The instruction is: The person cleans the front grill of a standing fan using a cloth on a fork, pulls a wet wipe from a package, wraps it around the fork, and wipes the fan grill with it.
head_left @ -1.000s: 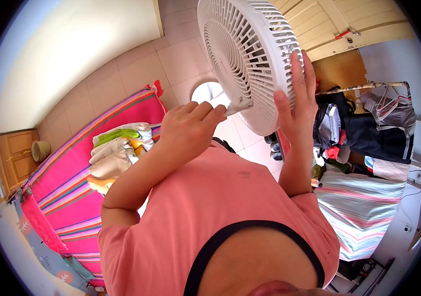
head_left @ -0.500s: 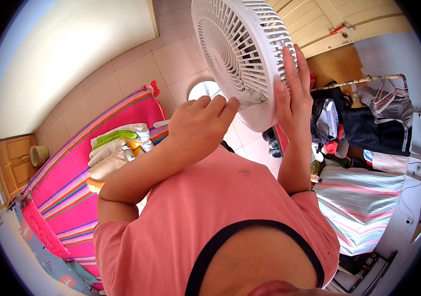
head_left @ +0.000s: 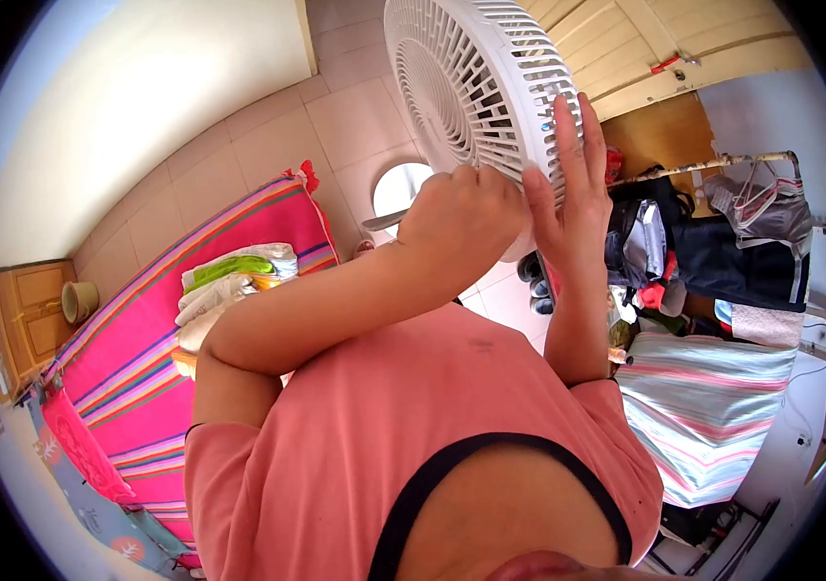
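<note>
A white fan head (head_left: 471, 92) with a slotted grille is tilted in front of my chest. My right hand (head_left: 573, 184) holds its rim, thumb on the near side and fingers stretched along the slotted edge. My left hand (head_left: 461, 218) is a closed fist against the lower front of the grille. Out of this fist, to the left, sticks the flat grey end of a slim-handled tool (head_left: 389, 221). The tool's working end is hidden behind my fist and the grille.
Left, a pink striped bedspread (head_left: 268, 218) carries folded clothes (head_left: 229, 281). A white round object (head_left: 398, 186) stands on the tiled floor (head_left: 287, 131). To the right are hanging bags (head_left: 737, 252) and a striped cloth (head_left: 708, 402); a wooden door (head_left: 616, 48) is behind.
My left hand has moved right and slightly up along the grille, carrying the tool. The pale end seen earlier against the grille is now hidden. The right hand stays on the rim.
</note>
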`<state>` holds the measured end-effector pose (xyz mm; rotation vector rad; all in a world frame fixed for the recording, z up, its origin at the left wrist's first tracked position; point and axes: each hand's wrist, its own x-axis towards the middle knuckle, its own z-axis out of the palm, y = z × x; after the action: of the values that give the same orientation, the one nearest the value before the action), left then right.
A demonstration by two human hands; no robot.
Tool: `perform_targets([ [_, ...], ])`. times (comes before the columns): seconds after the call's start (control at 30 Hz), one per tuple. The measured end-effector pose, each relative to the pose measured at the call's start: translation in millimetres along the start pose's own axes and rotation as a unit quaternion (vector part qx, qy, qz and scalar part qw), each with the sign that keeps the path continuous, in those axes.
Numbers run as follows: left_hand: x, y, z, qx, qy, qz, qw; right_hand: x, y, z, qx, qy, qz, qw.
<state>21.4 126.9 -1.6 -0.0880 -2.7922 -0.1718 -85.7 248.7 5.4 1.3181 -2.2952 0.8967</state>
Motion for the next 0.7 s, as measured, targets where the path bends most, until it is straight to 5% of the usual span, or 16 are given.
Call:
perform_targets([
  [0.3, -72.8, -20.7, -8.9, -0.08, -0.007, -0.019, 0.997, 2.9, 14.2, -2.9, -0.022, 0.004, -0.009, 1.0],
  [0.43, -75.0, -30.6, 5.7, -0.07, 0.043, -0.08, 0.993, 3.1, 8.2, -1.0, -0.025, -0.006, -0.012, 1.0],
  [0.7, -56.9, -25.7, 13.2, -0.056, 0.061, -0.043, 0.996, -0.2, 6.3, -0.8, -0.016, 0.003, -0.019, 1.0],
])
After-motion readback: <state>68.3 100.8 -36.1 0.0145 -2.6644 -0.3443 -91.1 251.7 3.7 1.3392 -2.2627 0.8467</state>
